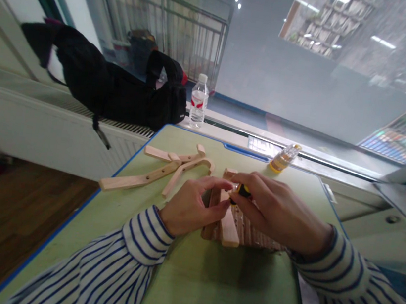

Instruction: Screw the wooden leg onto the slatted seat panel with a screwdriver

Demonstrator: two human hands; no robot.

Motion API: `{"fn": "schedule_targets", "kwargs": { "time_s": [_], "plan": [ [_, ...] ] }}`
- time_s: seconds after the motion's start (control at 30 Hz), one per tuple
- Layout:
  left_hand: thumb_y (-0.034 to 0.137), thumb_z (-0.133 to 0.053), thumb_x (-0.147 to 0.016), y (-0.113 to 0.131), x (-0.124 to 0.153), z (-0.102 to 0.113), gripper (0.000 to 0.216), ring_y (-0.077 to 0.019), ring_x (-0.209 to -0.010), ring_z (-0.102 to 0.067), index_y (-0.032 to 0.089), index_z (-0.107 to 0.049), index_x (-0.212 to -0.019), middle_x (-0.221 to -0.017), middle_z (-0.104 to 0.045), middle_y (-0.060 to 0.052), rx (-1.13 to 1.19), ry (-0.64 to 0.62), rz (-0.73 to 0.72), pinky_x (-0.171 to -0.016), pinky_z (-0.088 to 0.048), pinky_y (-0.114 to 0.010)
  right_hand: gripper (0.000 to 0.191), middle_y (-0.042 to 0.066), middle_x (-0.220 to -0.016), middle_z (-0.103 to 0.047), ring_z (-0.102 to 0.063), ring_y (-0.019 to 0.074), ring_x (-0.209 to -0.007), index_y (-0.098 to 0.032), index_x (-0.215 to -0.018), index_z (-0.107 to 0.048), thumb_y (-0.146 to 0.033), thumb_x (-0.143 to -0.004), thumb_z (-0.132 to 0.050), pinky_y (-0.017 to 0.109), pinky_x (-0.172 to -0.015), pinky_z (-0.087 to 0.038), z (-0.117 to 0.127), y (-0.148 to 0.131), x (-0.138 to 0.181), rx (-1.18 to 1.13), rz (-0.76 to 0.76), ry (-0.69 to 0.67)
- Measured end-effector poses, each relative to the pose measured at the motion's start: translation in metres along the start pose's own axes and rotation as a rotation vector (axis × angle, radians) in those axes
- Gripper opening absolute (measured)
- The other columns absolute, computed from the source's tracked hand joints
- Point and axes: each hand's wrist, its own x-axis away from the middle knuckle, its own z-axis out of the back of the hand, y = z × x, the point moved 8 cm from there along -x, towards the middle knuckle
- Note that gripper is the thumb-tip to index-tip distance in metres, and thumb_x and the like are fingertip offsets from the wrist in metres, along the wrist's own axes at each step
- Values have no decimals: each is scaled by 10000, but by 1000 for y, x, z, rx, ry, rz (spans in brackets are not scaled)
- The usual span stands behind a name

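Note:
My left hand (190, 207) rests on a slatted wooden assembly (232, 225) lying on the green table (193, 280), its fingertips pinched together at the top of the slats. My right hand (274, 206) meets it from the right, fingers closed round a small tool with a yellow and black handle (243, 191). Both sleeves are striped blue and white. The tool's tip is hidden between the fingers.
Loose curved wooden pieces (156, 168) lie at the table's far left. A small amber bottle (283, 157) lies at the far edge. A water bottle (199, 100) and a black bag (114, 85) sit on the window ledge above a white radiator (41, 130).

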Motion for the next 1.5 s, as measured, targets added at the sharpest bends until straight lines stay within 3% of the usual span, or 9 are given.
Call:
{"fn": "schedule_targets", "kwargs": {
  "time_s": [0.23, 0.53, 0.8, 1.1, 1.5],
  "plan": [
    [277, -676, -749, 5, -2, 0, 264, -163, -889, -647, 187, -653, -996, -965, -702, -19, 28, 40, -18, -827, -502, -290, 300, 102, -1033, -648, -622, 170, -839, -139, -1134, -513, -351, -945, -413, 302, -704, -475, 0, 3, -3, 48, -37, 15],
    [311, -614, -821, 0, -4, -7, 170, -158, -837, -638, 224, -703, -936, -874, -707, -4, 66, -15, -8, -821, -492, -305, 317, 110, -1031, -656, -640, 196, -860, -142, -1100, -528, -386, -944, -400, 318, -701, -483, -1, 5, -6, 53, -98, 23],
    [336, -609, -827, 0, -4, -6, 211, -154, -807, -646, 223, -704, -978, -874, -715, -15, 93, -13, 16, -756, -508, -284, 386, 113, -1062, -637, -612, 167, -819, -147, -1227, -466, -377, -917, -447, 290, -683, -458, 12, 7, -2, -31, -67, 15],
    [356, -643, -801, 0, -4, -8, 246, -147, -788, -640, 233, -702, -1006, -867, -711, -10, 92, -6, 11, -748, -502, -278, 293, 90, -1030, -639, -595, 147, -863, -154, -1127, -549, -326, -940, -405, 271, -719, -451, 12, 1, -3, -47, -3, -36],
    [316, -577, -851, 1, -4, -11, 201, -136, -783, -623, 231, -693, -993, -831, -689, 7, 114, -78, 3, -733, -487, -263, 249, 82, -964, -644, -592, 146, -818, -149, -1045, -585, -298, -931, -421, 271, -702, -440, 11, 0, -7, 42, -54, 5]
  ]
}}
